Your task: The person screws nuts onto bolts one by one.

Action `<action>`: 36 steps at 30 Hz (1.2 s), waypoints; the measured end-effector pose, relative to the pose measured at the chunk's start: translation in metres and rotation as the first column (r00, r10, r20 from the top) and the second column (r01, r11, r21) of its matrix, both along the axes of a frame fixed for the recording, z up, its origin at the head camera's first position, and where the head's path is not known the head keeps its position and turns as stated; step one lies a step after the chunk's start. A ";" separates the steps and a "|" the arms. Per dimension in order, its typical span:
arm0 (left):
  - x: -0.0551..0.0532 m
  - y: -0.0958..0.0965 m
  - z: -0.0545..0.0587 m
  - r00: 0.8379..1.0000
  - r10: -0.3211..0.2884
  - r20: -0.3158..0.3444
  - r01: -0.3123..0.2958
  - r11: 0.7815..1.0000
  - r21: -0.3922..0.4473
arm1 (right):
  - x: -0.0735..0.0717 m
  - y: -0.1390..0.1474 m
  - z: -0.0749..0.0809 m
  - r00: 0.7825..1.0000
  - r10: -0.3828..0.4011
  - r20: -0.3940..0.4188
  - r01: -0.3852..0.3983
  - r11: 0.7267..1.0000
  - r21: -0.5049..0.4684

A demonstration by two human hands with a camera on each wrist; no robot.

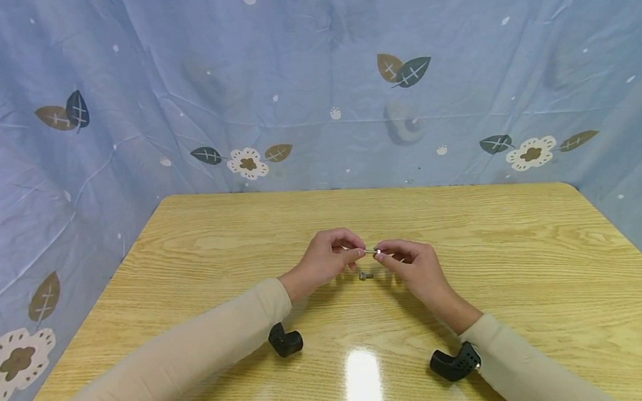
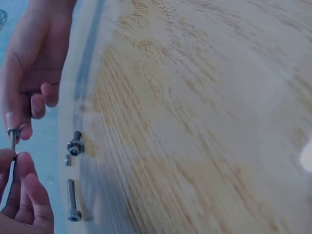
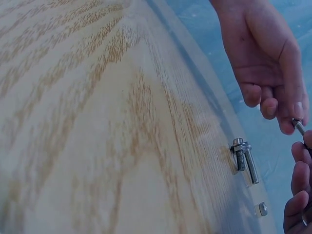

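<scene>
In the head view my left hand pinches a metal bolt above the table. My right hand pinches a small shiny piece, seemingly a nut, at the bolt's right end; the fingertips partly cover it. Below the hands lies a short bolt with a wider collar under its head. The left wrist view also shows a loose nut and a longer socket-head bolt beside it. My right hand is cut off by the edge of the right wrist view.
A pale wood-grain table lies under both forearms. Blue patterned cloth hangs behind it and along its sides. Black wrist mounts sit at the sleeves. A bright light reflection shows near the front.
</scene>
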State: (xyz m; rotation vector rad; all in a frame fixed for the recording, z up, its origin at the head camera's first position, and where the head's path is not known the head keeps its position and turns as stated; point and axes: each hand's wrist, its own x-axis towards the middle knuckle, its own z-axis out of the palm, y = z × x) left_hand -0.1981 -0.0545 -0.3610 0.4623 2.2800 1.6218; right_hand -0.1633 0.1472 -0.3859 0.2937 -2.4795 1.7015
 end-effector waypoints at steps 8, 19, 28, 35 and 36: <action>0.001 -0.001 -0.001 0.999 -0.013 -0.048 0.013 1.000 0.007 | 0.000 0.000 0.000 1.000 0.010 0.010 -0.010 1.000 -0.003; 0.000 0.001 0.001 0.999 0.000 0.039 0.001 1.000 -0.004 | 0.000 0.001 0.001 1.000 0.012 0.003 -0.012 1.000 -0.017; 0.001 0.001 0.002 1.000 0.003 0.024 -0.003 1.000 0.027 | 0.000 0.000 0.001 1.000 0.003 -0.003 -0.003 1.000 -0.003; 0.001 0.000 0.003 1.000 -0.011 -0.006 0.011 0.999 0.036 | 0.000 0.000 0.000 1.000 0.003 0.006 -0.003 1.000 0.001; 0.001 0.000 0.003 1.000 -0.015 -0.008 0.015 0.999 0.029 | 0.000 0.000 0.000 1.000 0.003 0.007 -0.003 1.000 0.002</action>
